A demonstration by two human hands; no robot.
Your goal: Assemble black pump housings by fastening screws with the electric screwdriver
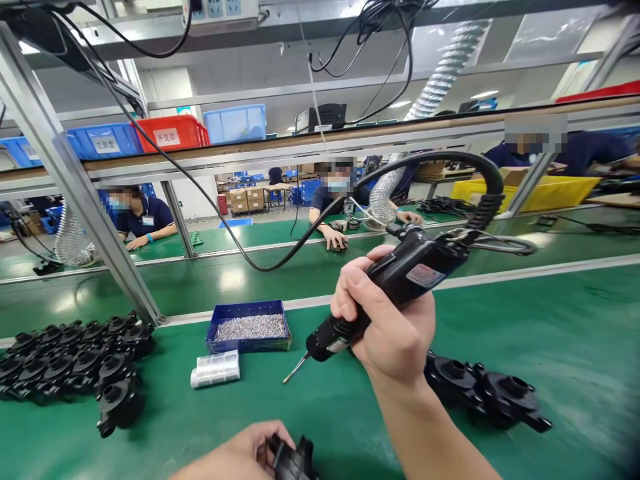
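My right hand (387,313) is wrapped round a black electric screwdriver (407,263), held in the air and tilted so its thin bit (296,369) points down and left. A black cable leaves its upper end. At the bottom edge, my left hand (257,450) grips a black plastic housing (294,460), partly cut off by the frame. Beyond the bit stands a blue tray (247,343) full of small metal screws (250,327). In front of the tray lies a clear plastic-wrapped roll (216,369).
Many black housings (65,357) cover the left of the green bench; several more (505,397) sit right of my forearm. A metal post (85,173) rises at left. The screwdriver's cable (240,248) loops across. Co-workers (336,200) sit opposite. A yellow bin (555,193) stands at far right.
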